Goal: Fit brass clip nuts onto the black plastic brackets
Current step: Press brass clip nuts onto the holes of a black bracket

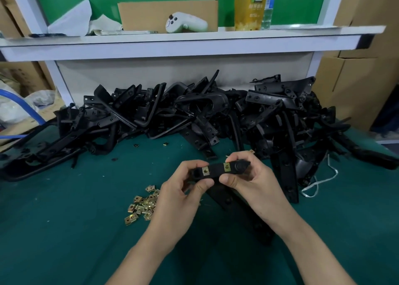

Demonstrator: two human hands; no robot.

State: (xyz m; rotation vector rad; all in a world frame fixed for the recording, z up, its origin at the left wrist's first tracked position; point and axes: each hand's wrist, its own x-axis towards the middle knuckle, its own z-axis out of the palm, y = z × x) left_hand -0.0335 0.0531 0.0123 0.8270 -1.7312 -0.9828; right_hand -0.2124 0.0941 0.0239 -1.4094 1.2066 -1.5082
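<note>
Left of centre in the lower frame, a loose pile of brass clip nuts [143,205] lies on the green table [64,220], just beside the left wrist. The left hand [181,189] has its grip closed on the left end of a black plastic bracket [218,169], thumb below and fingers curled behind. The bracket is held off the table at mid-frame, its long axis running left to right and rising slightly toward the right. Two nuts already sit on it: the left clip nut [205,171] and the right clip nut [226,166]. The right hand [248,176] pinches the right end, its fingers close by that second nut. Behind, a heap of brackets [194,110] spans the frame. If another nut is needed, the pile lies down-left of the bracket, so the left hand is nearer.
</note>
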